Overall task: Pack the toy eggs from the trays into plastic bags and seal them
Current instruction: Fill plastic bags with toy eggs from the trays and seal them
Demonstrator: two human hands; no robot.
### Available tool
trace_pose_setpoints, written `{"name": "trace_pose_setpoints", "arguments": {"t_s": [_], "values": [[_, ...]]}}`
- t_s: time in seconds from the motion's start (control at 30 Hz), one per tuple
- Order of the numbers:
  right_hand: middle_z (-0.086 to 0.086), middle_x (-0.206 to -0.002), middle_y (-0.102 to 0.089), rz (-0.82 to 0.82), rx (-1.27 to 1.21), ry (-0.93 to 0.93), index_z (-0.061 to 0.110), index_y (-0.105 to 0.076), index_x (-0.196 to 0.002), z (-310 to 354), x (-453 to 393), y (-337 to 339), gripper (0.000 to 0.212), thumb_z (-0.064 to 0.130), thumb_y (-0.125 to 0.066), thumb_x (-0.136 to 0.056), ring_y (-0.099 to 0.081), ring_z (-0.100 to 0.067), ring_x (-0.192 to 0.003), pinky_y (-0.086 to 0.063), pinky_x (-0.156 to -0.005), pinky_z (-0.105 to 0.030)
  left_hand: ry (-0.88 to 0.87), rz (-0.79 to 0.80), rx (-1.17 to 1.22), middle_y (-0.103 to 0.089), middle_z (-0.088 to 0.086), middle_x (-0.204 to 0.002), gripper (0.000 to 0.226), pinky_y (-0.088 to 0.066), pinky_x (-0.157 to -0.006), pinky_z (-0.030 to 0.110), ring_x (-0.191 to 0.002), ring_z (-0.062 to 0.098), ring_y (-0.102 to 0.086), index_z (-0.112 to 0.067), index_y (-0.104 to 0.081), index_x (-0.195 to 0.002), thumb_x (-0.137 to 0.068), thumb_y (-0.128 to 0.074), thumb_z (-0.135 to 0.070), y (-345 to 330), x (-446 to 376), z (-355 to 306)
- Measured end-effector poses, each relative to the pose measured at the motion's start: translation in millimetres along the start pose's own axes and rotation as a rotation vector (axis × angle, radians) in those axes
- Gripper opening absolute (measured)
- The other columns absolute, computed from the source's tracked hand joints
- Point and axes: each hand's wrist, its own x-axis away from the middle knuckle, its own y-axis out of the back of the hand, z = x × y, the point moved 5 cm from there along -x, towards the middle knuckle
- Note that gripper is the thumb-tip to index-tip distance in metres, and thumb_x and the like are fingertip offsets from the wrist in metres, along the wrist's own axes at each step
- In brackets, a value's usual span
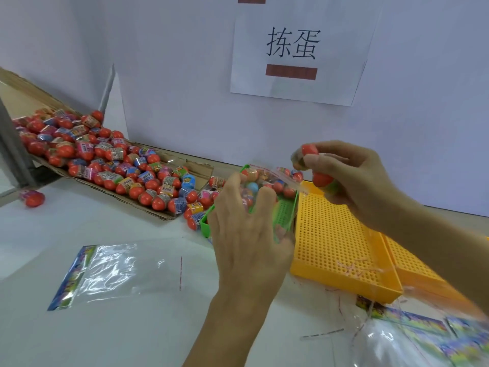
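Note:
My left hand [246,231] grips a clear plastic bag [267,182] partly filled with toy eggs, held over a green tray [287,211]. My right hand [346,178] is just right of the bag's mouth and holds two red toy eggs [309,150], one above the other. A large heap of red toy eggs [105,160] with coloured wrappers lies on a flattened cardboard sheet at the left. An empty yellow perforated tray [336,239] sits under my right forearm.
An empty plastic bag [111,271] with a printed header lies flat on the white table at the front left. More printed bags [423,337] are piled at the front right. A second yellow tray [412,266] lies right. One stray egg [33,197] is far left. A wall with a paper sign stands behind.

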Motion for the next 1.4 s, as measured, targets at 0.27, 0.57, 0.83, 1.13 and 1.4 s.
{"name": "trace_pose_setpoints", "arguments": {"t_s": [0.27, 0.57, 0.83, 1.13, 1.4], "values": [[-0.029, -0.097, -0.066, 0.354, 0.232, 0.122, 0.035, -0.077, -0.101, 49.2, 19.1, -14.8, 0.031, 0.035, -0.081, -0.07, -0.064, -0.047, -0.09, -0.056, -0.068, -0.055, -0.04, -0.011, 0.052, -0.054, 0.019, -0.126, 0.066, -0.052, -0.078, 0.047, -0.109, 0.038, -0.056, -0.023, -0.037, -0.098, -0.055, -0.087, -0.017, -1.3, 1.4, -10.0], [0.0, -0.069, -0.067, 0.159, 0.174, 0.122, 0.021, -0.068, -0.112, 55.9, 10.5, -8.3, 0.053, 0.039, -0.079, -0.064, -0.057, -0.008, -0.053, -0.035, -0.044, -0.018, -0.057, -0.048, 0.171, -0.053, 0.021, -0.124, 0.07, -0.054, -0.064, 0.04, -0.101, 0.035, -0.057, -0.023, -0.035, -0.101, -0.055, -0.086, -0.008, 0.0, 0.3, -13.4], [-0.006, -0.089, -0.075, 0.153, 0.17, 0.246, 0.018, -0.068, -0.105, 70.1, 26.2, -19.8, 0.042, 0.039, -0.078, -0.07, -0.066, -0.038, -0.075, -0.049, -0.049, -0.025, -0.09, -0.161, 0.303, -0.047, 0.024, -0.123, 0.053, -0.055, -0.055, 0.045, -0.098, 0.034, -0.053, -0.02, -0.033, -0.103, -0.069, -0.072, -0.015, 8.1, 2.3, -14.0], [0.005, -0.107, -0.07, 0.304, 0.424, 0.342, 0.015, -0.066, -0.106, 75.9, 36.9, -26.9, 0.033, 0.032, -0.075, -0.079, -0.073, -0.017, -0.093, -0.056, -0.072, -0.025, -0.152, -0.204, 0.287, -0.051, 0.024, -0.107, 0.05, -0.053, -0.057, 0.039, -0.093, 0.03, -0.051, -0.018, -0.035, -0.103, -0.068, -0.07, -0.009, 10.5, 3.1, -17.8], [0.008, -0.1, -0.071, 0.294, 0.662, 0.365, 0.024, -0.063, -0.093, 69.6, 38.5, -22.9, 0.025, 0.045, -0.067, -0.08, -0.073, -0.012, -0.076, -0.057, -0.06, -0.04, -0.121, -0.211, 0.236, -0.052, 0.026, -0.108, 0.049, -0.052, -0.061, 0.042, -0.095, 0.033, -0.052, -0.017, -0.035, -0.104, -0.068, -0.069, -0.016, 12.2, 1.5, -18.1]]}}
